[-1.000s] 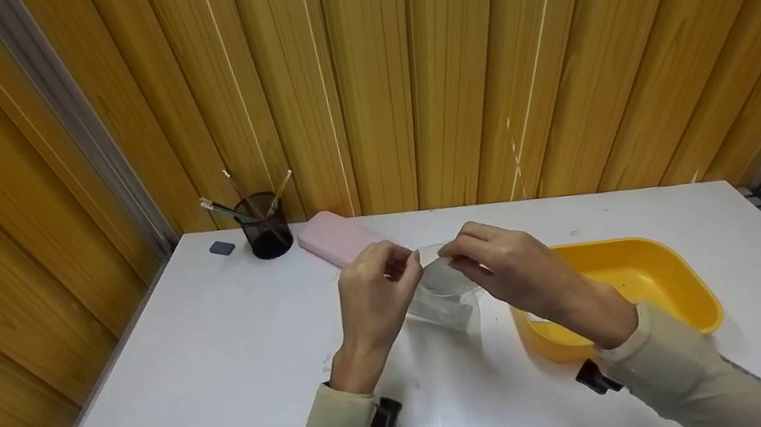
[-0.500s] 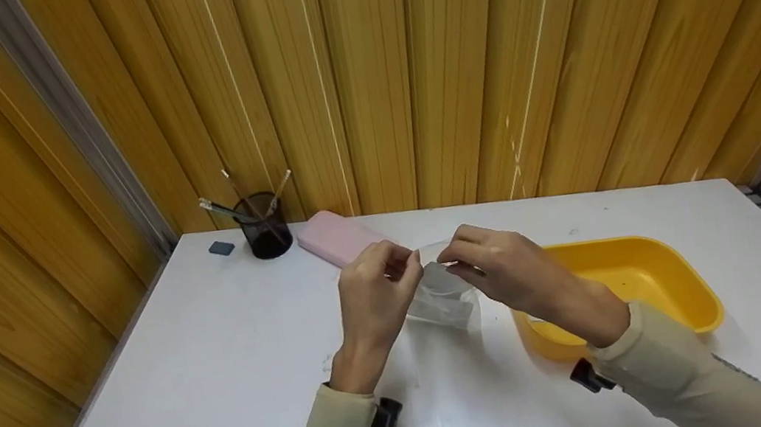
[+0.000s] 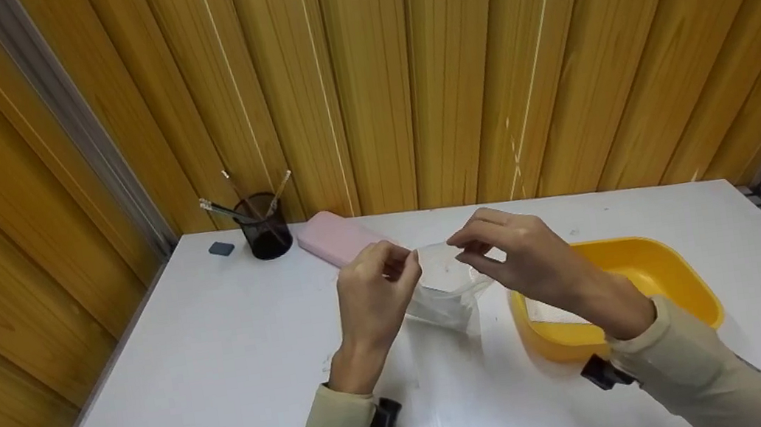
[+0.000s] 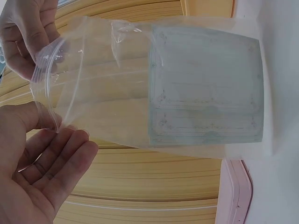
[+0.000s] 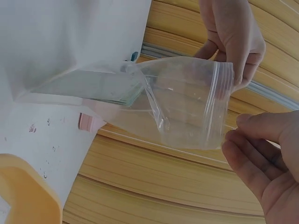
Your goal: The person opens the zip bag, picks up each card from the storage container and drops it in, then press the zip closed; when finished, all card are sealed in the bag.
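Note:
A clear zip bag (image 4: 112,88) stands on the white table, its zip mouth uppermost. Inside, in the lower part, are pale printed cards with green borders (image 4: 205,84). My left hand (image 3: 376,296) pinches the bag's mouth at one corner between thumb and fingertips. My right hand (image 3: 524,256) is at the other corner, thumb and index tips slightly apart. In the right wrist view its fingertips (image 5: 229,140) lie right at the edge of the mouth. The bag's walls bulge apart below the zip strip.
On the right, a yellow tray (image 3: 697,295) holds a white card-like piece (image 3: 555,313), partly hidden by my right arm. A pink case (image 3: 335,237), a black mesh pen cup (image 3: 266,229) with pencils and a dark eraser (image 3: 222,248) stand along the back left.
My right hand has shifted slightly left, then back right and a little up, its thumb and index parting. The bag's mouth has changed shape. My left hand has stayed in place.

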The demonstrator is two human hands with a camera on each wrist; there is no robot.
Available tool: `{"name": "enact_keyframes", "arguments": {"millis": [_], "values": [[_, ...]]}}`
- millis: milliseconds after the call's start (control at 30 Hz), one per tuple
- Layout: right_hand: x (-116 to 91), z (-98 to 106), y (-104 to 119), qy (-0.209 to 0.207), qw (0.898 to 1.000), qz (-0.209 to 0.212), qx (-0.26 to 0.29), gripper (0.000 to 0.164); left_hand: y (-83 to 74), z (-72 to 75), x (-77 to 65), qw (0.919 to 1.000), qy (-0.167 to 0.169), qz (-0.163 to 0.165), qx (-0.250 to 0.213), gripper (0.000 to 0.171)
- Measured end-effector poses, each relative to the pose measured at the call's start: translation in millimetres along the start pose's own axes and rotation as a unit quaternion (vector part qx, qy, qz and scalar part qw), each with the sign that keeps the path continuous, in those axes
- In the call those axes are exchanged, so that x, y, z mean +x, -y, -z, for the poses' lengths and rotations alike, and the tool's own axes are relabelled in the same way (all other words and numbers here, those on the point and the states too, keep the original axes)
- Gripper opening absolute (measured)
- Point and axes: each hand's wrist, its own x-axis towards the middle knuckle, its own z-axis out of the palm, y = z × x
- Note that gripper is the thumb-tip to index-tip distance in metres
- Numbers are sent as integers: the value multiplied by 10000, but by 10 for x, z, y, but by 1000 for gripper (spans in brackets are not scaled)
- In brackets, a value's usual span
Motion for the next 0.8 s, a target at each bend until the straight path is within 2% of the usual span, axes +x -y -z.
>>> {"name": "enact_keyframes", "arguments": {"millis": [233,500,800], "values": [[-60,159,-35,-222,9994,-215,158,35,9,6,0,9999,-73,-107,-25,12],[-234,285,-132,-351,9972,-596,300,34,9,15,0,9999,-77,-133,-20,12],[-450,346,-255,-374,9931,-1106,130,31,9,28,-1,9999,-62,-57,-56,10]]}}
